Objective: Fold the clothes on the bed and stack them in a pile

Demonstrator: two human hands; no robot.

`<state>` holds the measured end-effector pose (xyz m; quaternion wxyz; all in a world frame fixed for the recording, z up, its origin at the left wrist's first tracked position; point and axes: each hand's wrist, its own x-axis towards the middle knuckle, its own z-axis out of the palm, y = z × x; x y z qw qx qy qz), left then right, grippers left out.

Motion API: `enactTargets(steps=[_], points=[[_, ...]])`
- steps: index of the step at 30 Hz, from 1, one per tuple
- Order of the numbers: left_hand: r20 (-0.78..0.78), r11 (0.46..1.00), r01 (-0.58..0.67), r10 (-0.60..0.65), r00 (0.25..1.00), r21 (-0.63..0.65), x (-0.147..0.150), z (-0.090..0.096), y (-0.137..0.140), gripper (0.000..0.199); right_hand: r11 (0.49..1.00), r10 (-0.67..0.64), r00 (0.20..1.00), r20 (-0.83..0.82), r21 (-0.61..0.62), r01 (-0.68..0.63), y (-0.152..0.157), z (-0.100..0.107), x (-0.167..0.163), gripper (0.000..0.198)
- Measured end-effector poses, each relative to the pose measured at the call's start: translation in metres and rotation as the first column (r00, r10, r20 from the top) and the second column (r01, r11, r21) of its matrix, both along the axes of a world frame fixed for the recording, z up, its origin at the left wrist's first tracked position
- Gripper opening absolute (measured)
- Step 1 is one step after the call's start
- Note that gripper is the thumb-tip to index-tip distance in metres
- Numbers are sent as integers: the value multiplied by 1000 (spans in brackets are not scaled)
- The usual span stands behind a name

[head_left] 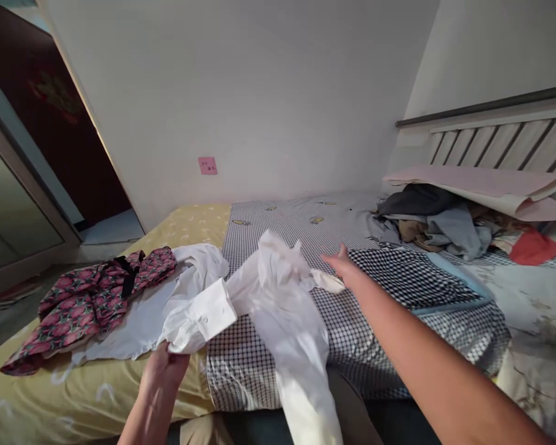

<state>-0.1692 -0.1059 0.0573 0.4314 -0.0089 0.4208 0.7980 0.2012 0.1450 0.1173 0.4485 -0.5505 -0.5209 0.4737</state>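
Observation:
A white long-sleeved shirt point(282, 296) is bunched over the middle of the bed, its lower part hanging past the near edge. My left hand point(167, 368) is closed on the shirt's sleeve near a buttoned cuff point(213, 312), at the left. On the right, my right hand point(340, 266) reaches out with thumb and forefinger apart. A narrow end of white cloth point(328, 281) lies right beside its palm; whether they touch is unclear. My other right fingers are partly hidden.
A pink-flowered dark garment point(92, 296) and another white garment point(199, 266) lie left on the yellow-and-checked bedding point(245, 371). A folded black-and-white checked cloth point(398, 278) is at right. Behind it are piled clothes point(458, 228) under pink sheets point(482, 182), beside a slatted headboard point(509, 145).

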Motion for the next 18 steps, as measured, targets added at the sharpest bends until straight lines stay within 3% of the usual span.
enactTargets(steps=[3,5,7,12,15,18], points=[[2,981,-108,110,994,-160,-7,-18,-27,35,998,57,995,82,-42,-54,-29,-63,-1,81],[-8,978,-107,107,994,-182,-5,-29,-43,28,993,118,986,117,-10,-118,-48,-98,0,68],[-30,982,-93,89,996,-163,1,-35,-51,25,979,174,965,196,73,-192,-61,-121,-2,55],[-126,993,-18,3,992,-116,13,-41,-44,26,960,136,930,340,185,-208,-68,-142,-17,42],[-211,975,0,-49,976,-224,18,-48,-37,36,973,78,973,216,196,-121,-72,-149,-26,39],[-184,945,1,-65,981,-326,19,-58,-33,36,988,34,999,14,147,-36,-73,-150,-19,40]])
